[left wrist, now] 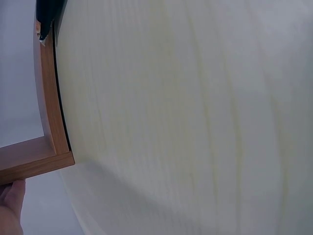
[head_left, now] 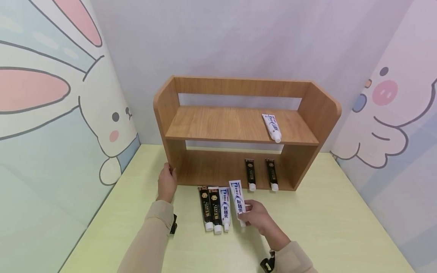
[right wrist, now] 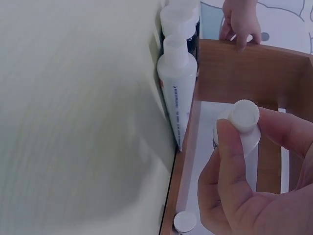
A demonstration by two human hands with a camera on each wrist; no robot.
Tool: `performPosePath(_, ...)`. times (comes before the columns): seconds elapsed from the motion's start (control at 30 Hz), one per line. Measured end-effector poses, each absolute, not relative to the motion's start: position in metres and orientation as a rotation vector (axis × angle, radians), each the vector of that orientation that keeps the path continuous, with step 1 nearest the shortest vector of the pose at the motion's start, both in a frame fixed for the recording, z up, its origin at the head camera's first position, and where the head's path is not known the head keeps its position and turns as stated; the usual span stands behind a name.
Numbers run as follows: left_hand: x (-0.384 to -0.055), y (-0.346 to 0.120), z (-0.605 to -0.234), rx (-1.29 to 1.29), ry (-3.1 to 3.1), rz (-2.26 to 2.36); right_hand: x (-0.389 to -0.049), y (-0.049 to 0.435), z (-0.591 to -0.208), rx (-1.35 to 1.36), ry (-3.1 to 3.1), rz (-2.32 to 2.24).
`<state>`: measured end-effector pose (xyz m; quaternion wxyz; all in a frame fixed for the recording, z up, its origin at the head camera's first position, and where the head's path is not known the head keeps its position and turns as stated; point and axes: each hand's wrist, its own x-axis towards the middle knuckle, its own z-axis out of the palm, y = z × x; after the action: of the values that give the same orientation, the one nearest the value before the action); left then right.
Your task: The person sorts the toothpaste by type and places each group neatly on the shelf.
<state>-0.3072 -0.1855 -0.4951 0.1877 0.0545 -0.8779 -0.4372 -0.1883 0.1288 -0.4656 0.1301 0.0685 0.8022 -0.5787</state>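
My right hand point(head_left: 257, 217) pinches a white and blue toothpaste tube point(head_left: 237, 195) near its capped end, tilted up from the table before the shelf. In the right wrist view its white cap point(right wrist: 244, 115) sits between thumb and fingers. My left hand point(head_left: 167, 184) grips the left side panel of the wooden two-tier shelf point(head_left: 215, 125) low at its front edge. Left of the held tube, another white tube point(head_left: 225, 208) lies beside two black tubes point(head_left: 206, 208) point(head_left: 216, 210), caps toward me.
On the upper board a white tube point(head_left: 272, 128) lies toward the right. Two black tubes point(head_left: 250, 174) point(head_left: 272, 174) lie on the lower board, caps at its front edge. Beneath stands a pale yellow-green table point(head_left: 327, 220), with cartoon-printed walls point(head_left: 239, 41) around it.
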Motion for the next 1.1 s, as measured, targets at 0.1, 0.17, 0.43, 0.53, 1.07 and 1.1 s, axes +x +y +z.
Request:
performPosePath(0.1, -0.307, -0.186, -0.495, 0.15, -2.47, -1.228, -0.187, 0.129, -0.461, 0.189, 2.326, -1.702)
performPosePath(0.17, -0.307, -0.185, -0.496, 0.153, -2.471, -1.231, -0.187, 0.13, -0.459, 0.18, 2.327, -1.715)
performPosePath(0.43, -0.307, -0.185, -0.496, 0.148, -2.469, -1.232, -0.187, 0.132, -0.445, 0.161, 2.348, -1.731)
performPosePath(0.53, -0.308, -0.185, -0.497, 0.146, -2.466, -1.231, -0.187, 0.132, -0.44, 0.156, 2.357, -1.729)
performPosePath(1.07, -0.308, -0.185, -0.496, 0.14, -2.466, -1.214, -0.19, 0.131, -0.411, 0.169, 2.422, -1.695)
performPosePath(1.1, -0.308, -0.185, -0.496, 0.142, -2.466, -1.211, -0.19, 0.131, -0.409, 0.171, 2.428, -1.69)
